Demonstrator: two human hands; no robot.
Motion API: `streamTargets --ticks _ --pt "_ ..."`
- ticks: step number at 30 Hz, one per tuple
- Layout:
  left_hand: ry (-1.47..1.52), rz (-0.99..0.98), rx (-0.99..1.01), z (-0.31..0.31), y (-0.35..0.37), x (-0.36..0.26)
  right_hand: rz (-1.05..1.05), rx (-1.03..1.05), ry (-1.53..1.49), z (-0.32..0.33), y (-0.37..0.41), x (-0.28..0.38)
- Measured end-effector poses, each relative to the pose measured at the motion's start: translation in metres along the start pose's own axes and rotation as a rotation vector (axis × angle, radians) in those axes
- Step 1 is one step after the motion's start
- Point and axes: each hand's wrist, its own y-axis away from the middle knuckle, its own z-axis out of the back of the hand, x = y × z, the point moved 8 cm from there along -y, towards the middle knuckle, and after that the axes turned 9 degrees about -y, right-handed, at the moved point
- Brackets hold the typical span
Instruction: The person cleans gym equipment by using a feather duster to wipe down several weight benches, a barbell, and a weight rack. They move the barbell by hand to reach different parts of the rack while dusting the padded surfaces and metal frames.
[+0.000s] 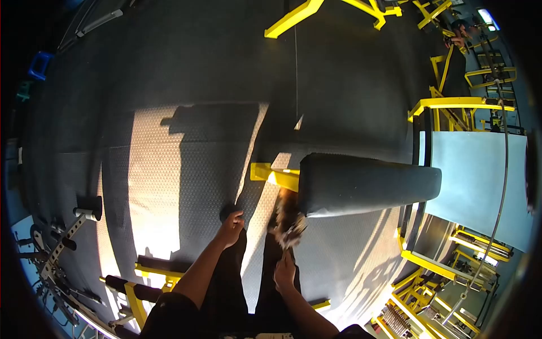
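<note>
A feathery brown duster (291, 226) hangs out in front of my right hand (285, 271), whose fingers are wrapped round its handle. The duster's head is blurred and lies beside the near left end of a black padded bench (361, 185), close to the bench's yellow foot (276, 176). My left hand (232, 227) is to the left, above my left leg, with its fingers curled; nothing shows in it.
Yellow gym frames (293, 20) stand at the top and right. Behind the bench is a pale blue panel (468, 181) with a bar in front of it. A rack with black parts (53, 254) stands at lower left. A person (460, 37) is at the upper right.
</note>
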Motion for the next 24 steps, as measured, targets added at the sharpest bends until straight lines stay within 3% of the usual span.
streamTargets --ticks 1,3,5,7,9,11,13,15,17,19,21,22,23,24 --pt "-0.023 0.006 0.003 0.002 0.003 0.001 -0.160 -0.081 -0.316 -0.015 0.002 0.023" --pt "-0.014 -0.017 -0.006 0.006 0.004 0.006 -0.195 -0.131 -0.521 -0.055 -0.022 0.025" --pt "-0.007 -0.003 0.003 0.001 0.003 0.019 -0.089 -0.146 -0.335 -0.089 -0.046 0.042" --pt "-0.023 0.017 -0.002 0.009 0.007 0.022 -0.449 -0.003 -0.723 -0.134 -0.089 -0.006" --pt "-0.033 0.054 -0.017 0.014 0.013 0.042 -0.432 -0.062 -0.565 -0.144 -0.108 0.029" --pt "0.030 0.029 -0.073 0.023 0.015 0.065 -0.571 -0.101 -0.395 -0.162 -0.106 0.031" --pt "0.061 0.077 -0.057 0.029 0.015 0.079 -0.531 -0.065 -0.327 -0.178 -0.118 0.002" --pt "-0.070 0.027 -0.095 0.041 0.016 0.084 -0.470 0.178 -0.201 -0.198 -0.122 0.012" --pt "-0.011 0.065 -0.088 0.059 0.020 0.070 0.229 0.081 0.259 -0.190 -0.138 0.033" --pt "0.048 0.089 -0.072 0.069 0.016 0.066 0.166 0.050 0.539 -0.162 -0.126 0.091" --pt "0.010 0.100 -0.086 0.076 0.006 0.072 0.218 0.010 0.500 -0.131 -0.143 0.099" --pt "0.042 0.087 -0.096 0.077 0.001 0.074 0.024 0.014 0.390 -0.116 -0.166 0.075" --pt "0.050 0.080 -0.098 0.078 -0.001 0.069 0.108 -0.107 0.121 -0.104 -0.177 0.065" --pt "0.034 0.077 -0.092 0.078 -0.003 0.063 -0.106 0.007 0.093 -0.106 -0.168 0.080"
